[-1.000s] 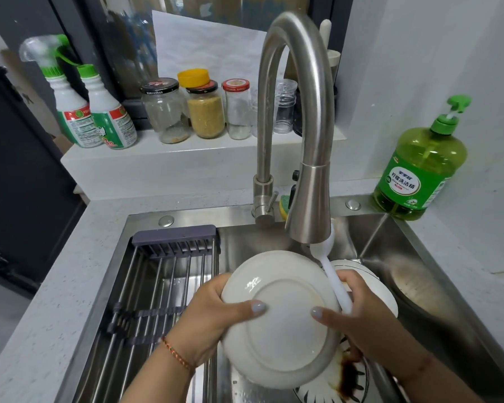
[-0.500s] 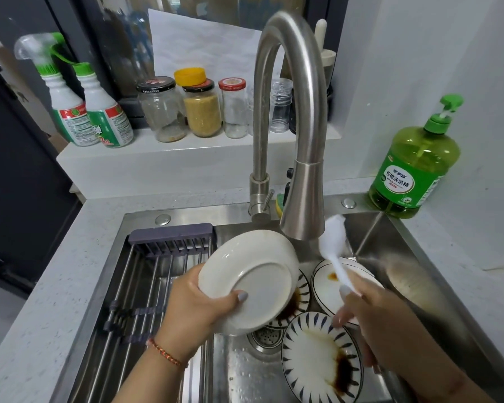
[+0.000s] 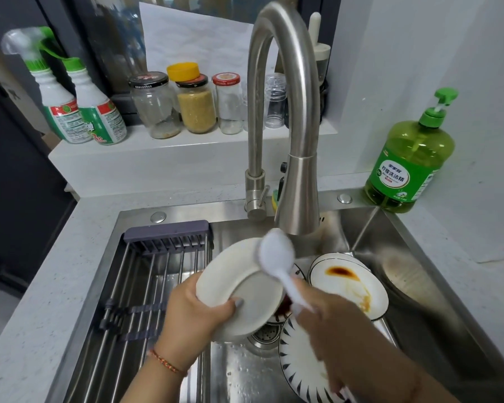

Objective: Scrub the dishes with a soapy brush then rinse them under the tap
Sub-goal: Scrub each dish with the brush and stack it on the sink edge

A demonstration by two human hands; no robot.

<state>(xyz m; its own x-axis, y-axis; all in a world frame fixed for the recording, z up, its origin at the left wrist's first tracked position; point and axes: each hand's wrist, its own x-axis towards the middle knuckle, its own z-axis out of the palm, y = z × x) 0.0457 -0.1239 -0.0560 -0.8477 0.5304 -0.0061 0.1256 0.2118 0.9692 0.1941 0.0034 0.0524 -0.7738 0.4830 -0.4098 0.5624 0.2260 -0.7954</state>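
My left hand (image 3: 195, 312) grips a plain white plate (image 3: 239, 289) by its left rim, tilted with its underside toward me, over the steel sink (image 3: 413, 234). My right hand (image 3: 341, 324) holds the white dish brush (image 3: 277, 257) by its handle, and the brush head lies against the plate's upper right edge, blurred by motion. Below the tap (image 3: 297, 158), three dirty plates lie in the sink: one with a brown sauce stain (image 3: 352, 283), a striped-rim plate (image 3: 300, 362) under my right arm, and a third mostly hidden behind the held plate. No water runs from the spout.
A grey drying rack (image 3: 146, 286) spans the sink's left half. A green dish-soap pump bottle (image 3: 410, 161) stands on the counter at the right. Two spray bottles (image 3: 79, 103) and several glass jars (image 3: 195, 106) line the ledge behind the tap.
My right hand let go of the plate's rim and swung the brush leftward onto its upper edge. My left hand shifted the plate left and tilted it.
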